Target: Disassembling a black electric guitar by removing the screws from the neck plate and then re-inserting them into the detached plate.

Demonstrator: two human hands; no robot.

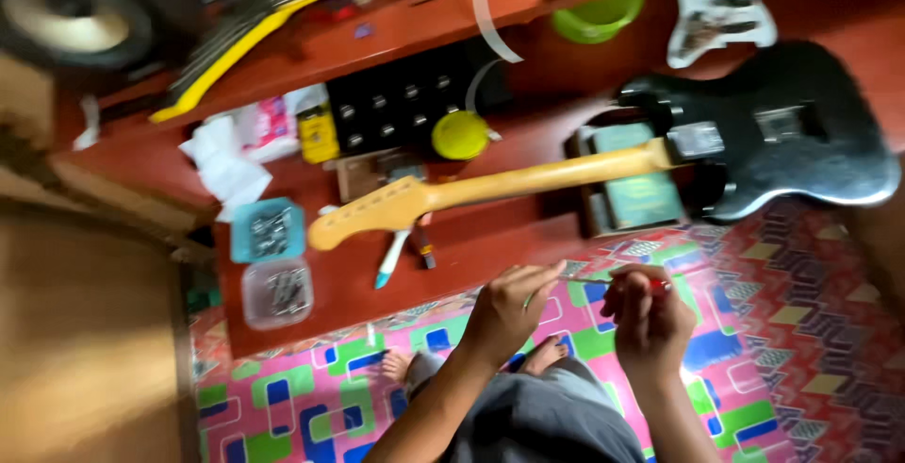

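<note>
- Low red table (490,237) bearing black guitar body (801,133) with pale neck (490,185).
- Left hand (509,307) pinching thin metal rod (586,280).
- Right hand (646,317) gripping red-handled tool (658,286).

On the red bench ahead of me, left of the guitar headstock, sit two small plastic boxes of metal parts: a blue box (269,230) and, just below it, a clear box (277,292). Further up stands a yellow-labelled bottle (319,133) beside a pink-and-white packet (268,127).

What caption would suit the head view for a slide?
Left hand and right hand hold a thin red-handled tool near a black stringless electric guitar on a red wooden bench.
</note>
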